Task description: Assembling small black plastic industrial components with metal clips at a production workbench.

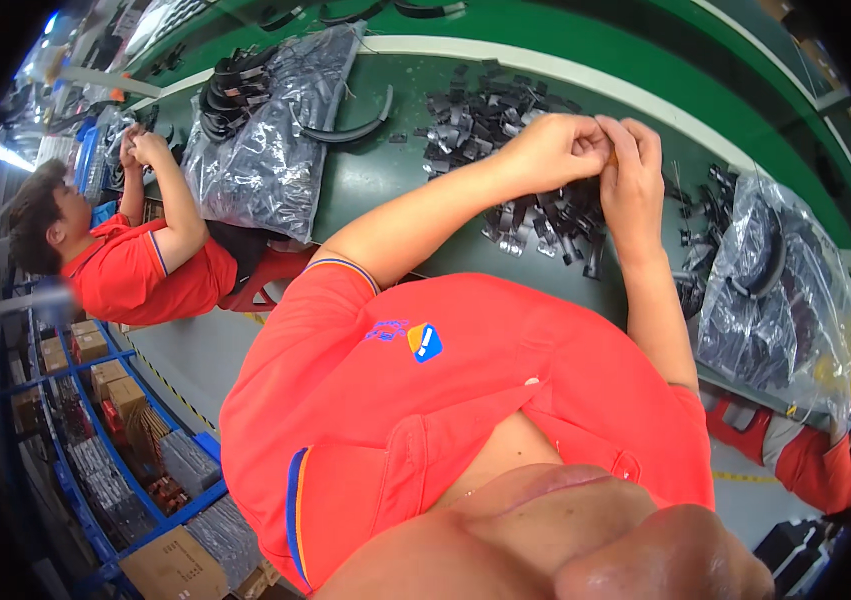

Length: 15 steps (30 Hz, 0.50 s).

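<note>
Presently, bare left hand [562, 150] and right hand [632, 175] together at fingertips above small glossy black pieces [458, 128]; grip: cannot tell.

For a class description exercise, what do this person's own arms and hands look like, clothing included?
The left hand and right hand wear no gloves. The left sleeve is short and red, edged with narrow blue-and-orange trim. The right sleeve is also short and red. No watch is visible.
</note>
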Motion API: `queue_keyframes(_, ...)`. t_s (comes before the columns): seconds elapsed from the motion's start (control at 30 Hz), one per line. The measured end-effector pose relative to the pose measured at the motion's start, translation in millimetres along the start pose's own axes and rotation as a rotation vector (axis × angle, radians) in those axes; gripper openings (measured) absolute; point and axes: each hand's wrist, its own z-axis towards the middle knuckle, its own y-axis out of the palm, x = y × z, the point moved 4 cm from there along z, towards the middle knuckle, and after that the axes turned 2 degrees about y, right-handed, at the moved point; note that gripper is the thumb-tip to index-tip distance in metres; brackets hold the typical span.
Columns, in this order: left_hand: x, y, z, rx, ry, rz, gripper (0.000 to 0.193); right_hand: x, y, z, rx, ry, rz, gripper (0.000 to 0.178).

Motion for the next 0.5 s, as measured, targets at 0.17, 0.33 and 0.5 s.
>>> queue_keyframes(0.17, 22, 10, -11, 0.055, 0.102, 0.099, 0.013, 20, -7, 12, 0.097, 0.056, 0.012, 0.042)
queue_keyframes(0.33, 9, 6, -4, 0.231, 0.037, -0.290, 0.019, 8, -19, 12, 0.265, 0.191, 0.223, 0.038)
queue_keyframes(0.5, 20, 22, -7, 0.334, 0.131, -0.258, 0.016, 12, -16, 4, 0.382, 0.173, 0.253, 0.039)
